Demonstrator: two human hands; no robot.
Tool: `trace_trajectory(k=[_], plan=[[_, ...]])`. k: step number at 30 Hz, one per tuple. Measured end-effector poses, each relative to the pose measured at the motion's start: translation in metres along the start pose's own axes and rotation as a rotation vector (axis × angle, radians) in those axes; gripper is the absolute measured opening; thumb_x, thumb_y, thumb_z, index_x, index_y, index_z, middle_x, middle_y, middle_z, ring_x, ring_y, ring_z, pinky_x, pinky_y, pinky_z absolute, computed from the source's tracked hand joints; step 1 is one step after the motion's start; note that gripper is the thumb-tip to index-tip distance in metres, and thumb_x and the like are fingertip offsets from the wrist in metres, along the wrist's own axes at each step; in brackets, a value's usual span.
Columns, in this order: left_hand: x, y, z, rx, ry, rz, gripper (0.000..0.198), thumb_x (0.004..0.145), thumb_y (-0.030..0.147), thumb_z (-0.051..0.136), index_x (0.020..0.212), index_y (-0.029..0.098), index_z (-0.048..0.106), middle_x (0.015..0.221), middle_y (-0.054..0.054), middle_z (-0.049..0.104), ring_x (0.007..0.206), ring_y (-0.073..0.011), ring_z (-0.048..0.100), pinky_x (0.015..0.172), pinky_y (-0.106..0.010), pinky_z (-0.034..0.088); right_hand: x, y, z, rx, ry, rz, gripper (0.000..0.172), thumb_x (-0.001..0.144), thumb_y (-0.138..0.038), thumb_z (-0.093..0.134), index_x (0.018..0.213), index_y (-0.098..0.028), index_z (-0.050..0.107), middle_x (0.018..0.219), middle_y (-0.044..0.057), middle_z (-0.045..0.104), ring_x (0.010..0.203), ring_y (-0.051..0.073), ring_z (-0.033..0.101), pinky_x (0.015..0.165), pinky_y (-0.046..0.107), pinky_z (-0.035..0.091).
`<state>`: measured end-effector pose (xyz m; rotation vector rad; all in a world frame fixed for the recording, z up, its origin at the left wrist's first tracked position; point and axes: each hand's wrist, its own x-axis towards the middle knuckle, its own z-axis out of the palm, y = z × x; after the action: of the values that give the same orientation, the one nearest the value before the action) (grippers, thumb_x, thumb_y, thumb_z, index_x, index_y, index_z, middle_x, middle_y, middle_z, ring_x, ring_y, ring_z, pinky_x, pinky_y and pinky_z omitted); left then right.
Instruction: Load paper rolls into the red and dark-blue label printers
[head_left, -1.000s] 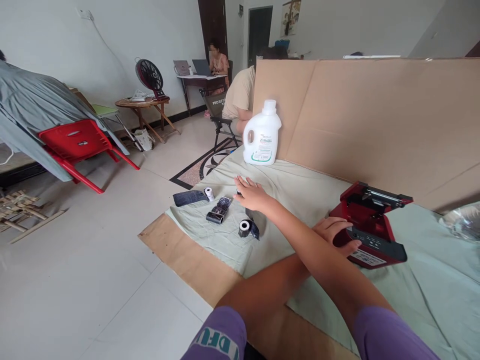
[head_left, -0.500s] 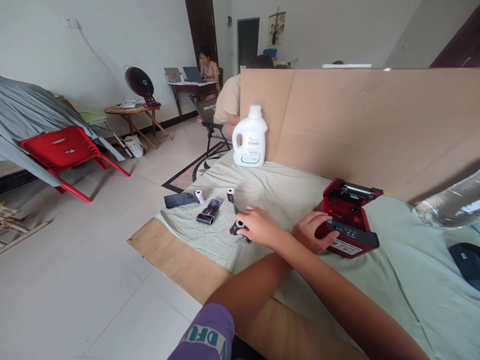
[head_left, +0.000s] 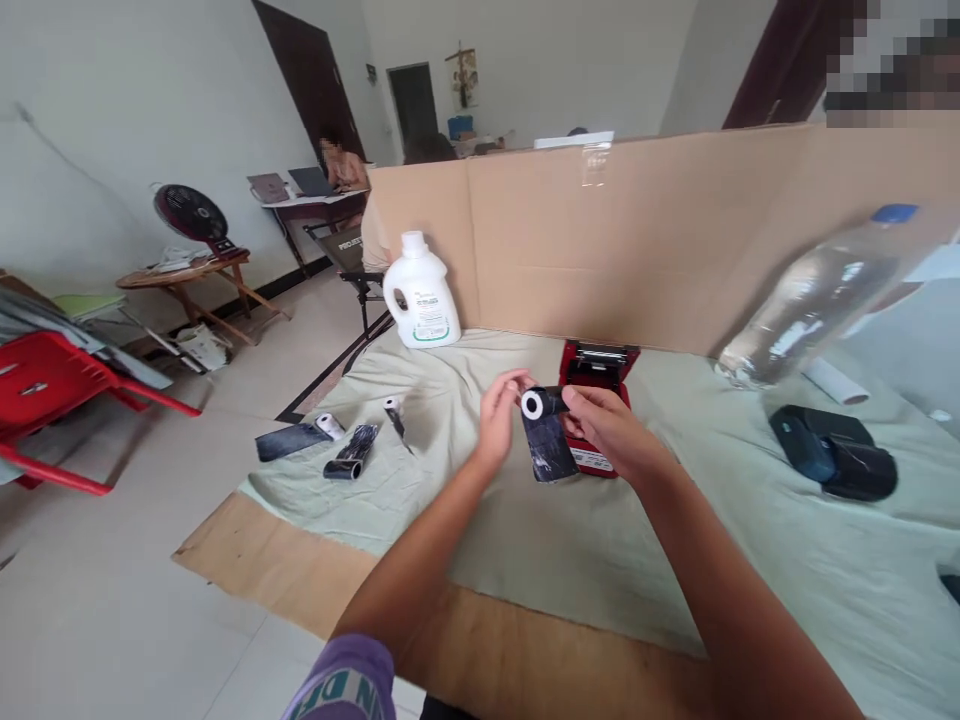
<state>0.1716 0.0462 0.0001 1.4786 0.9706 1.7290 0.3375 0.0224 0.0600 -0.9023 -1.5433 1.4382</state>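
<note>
My right hand (head_left: 611, 430) pinches the right side of a dark paper roll (head_left: 553, 455) with a white core, holding it above the cloth; a loose dark strip hangs from it. My left hand (head_left: 501, 418) is at the roll's left edge, its fingers curved and apart; whether they touch the roll is unclear. Just behind the roll and my right hand stands a red printer (head_left: 592, 375) with its lid up, partly hidden. To the left on the cloth lie a dark unrolled strip with a white roll (head_left: 328, 426), a dark roll (head_left: 351, 455) and another small roll (head_left: 393, 408).
A white detergent bottle (head_left: 427, 300) stands by the cardboard partition (head_left: 547, 240). At right are a large clear bottle (head_left: 814, 300), a white roll (head_left: 836, 382) and a black device (head_left: 832, 450). People sit beyond the partition; a red chair (head_left: 60, 400) stands left.
My right hand has lifted the roll from the cloth and brought it before the printer. My left hand has let go of the printer and moved beside the roll. My arms are uncrossed; the view has shifted right.
</note>
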Motion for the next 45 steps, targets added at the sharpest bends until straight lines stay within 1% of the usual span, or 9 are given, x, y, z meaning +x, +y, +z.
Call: trace_trajectory(k=[3,6,13,19,22,27,31,37,45], plan=[[0.013,0.029,-0.012,0.181,-0.296,0.154,0.057,0.096,0.064,0.037,0.125,0.023,0.065,0.108,-0.011,0.073,0.104,-0.0254,0.068,0.084,-0.041,0.056,-0.001,0.005,-0.014,0.111,-0.039,0.064,0.046,0.083,-0.064,0.062,0.072,-0.02,0.053,0.065,-0.003,0.045,0.062,0.012,0.043,0.06,0.025,0.038],[0.018,0.054,-0.017,0.329,-0.555,0.222,0.054,0.089,0.064,0.056,0.13,0.03,0.063,0.12,-0.008,0.07,0.113,-0.0271,0.065,0.094,-0.046,0.054,0.001,0.007,-0.019,0.167,-0.021,0.106,0.045,0.08,-0.064,0.065,0.081,-0.019,0.06,0.071,-0.001,0.051,0.066,0.012,0.048,0.061,0.025,0.041],[0.006,0.053,0.0,0.43,-0.437,0.353,0.052,0.083,0.038,0.073,0.132,0.036,0.059,0.122,-0.005,0.064,0.114,-0.0245,0.062,0.099,-0.045,0.053,-0.001,-0.001,-0.025,0.05,0.1,0.08,0.042,0.084,-0.059,0.061,0.079,-0.018,0.061,0.067,-0.002,0.05,0.063,0.011,0.047,0.054,0.023,0.035],[-0.002,0.045,0.008,0.588,-0.372,0.437,0.054,0.085,0.037,0.071,0.137,0.032,0.054,0.132,-0.008,0.06,0.122,-0.0268,0.058,0.104,-0.045,0.048,-0.003,-0.007,-0.028,-0.031,0.031,0.088,0.027,0.083,-0.043,0.063,0.09,-0.017,0.065,0.079,-0.001,0.059,0.069,0.012,0.053,0.065,0.026,0.044],[-0.004,0.046,0.01,0.572,-0.332,0.302,0.062,0.08,0.04,0.075,0.137,0.027,0.054,0.123,-0.009,0.063,0.113,-0.0254,0.061,0.098,-0.04,0.049,0.0,-0.002,-0.039,-0.175,0.094,0.028,0.025,0.086,-0.038,0.06,0.098,-0.018,0.067,0.091,0.002,0.066,0.081,0.016,0.06,0.074,0.03,0.048],[-0.013,0.03,0.023,0.303,-0.36,-0.21,0.054,0.085,0.034,0.066,0.136,0.02,0.053,0.071,0.004,0.06,0.066,-0.0115,0.055,0.067,-0.023,0.046,0.009,0.011,-0.065,-0.655,0.259,-0.079,0.026,0.087,-0.023,0.057,0.11,-0.019,0.068,0.111,0.007,0.067,0.102,0.023,0.062,0.094,0.037,0.046],[-0.023,0.016,0.04,0.1,-0.331,-0.45,0.06,0.08,0.035,0.069,0.134,0.014,0.052,0.061,0.006,0.057,0.055,-0.0098,0.048,0.057,-0.021,0.04,0.017,0.023,-0.073,-0.99,0.33,-0.013,0.032,0.087,-0.02,0.06,0.118,-0.018,0.067,0.115,0.01,0.066,0.108,0.027,0.06,0.096,0.041,0.044],[-0.028,0.021,0.047,0.126,-0.232,-0.522,0.051,0.077,0.033,0.071,0.123,0.016,0.058,0.058,0.004,0.061,0.056,-0.0115,0.052,0.057,-0.021,0.04,0.023,0.033,-0.065,-1.267,0.315,0.122,0.035,0.087,-0.022,0.061,0.121,-0.021,0.07,0.117,0.011,0.07,0.113,0.036,0.053,0.092,0.049,0.042],[-0.026,0.025,0.05,0.167,-0.23,-0.54,0.048,0.076,0.032,0.07,0.119,0.016,0.058,0.05,0.007,0.055,0.046,-0.0084,0.039,0.048,-0.02,0.031,0.031,0.038,-0.059,-1.272,0.305,0.216,0.04,0.083,-0.017,0.061,0.122,-0.022,0.072,0.122,0.01,0.07,0.119,0.038,0.05,0.094,0.05,0.041]])
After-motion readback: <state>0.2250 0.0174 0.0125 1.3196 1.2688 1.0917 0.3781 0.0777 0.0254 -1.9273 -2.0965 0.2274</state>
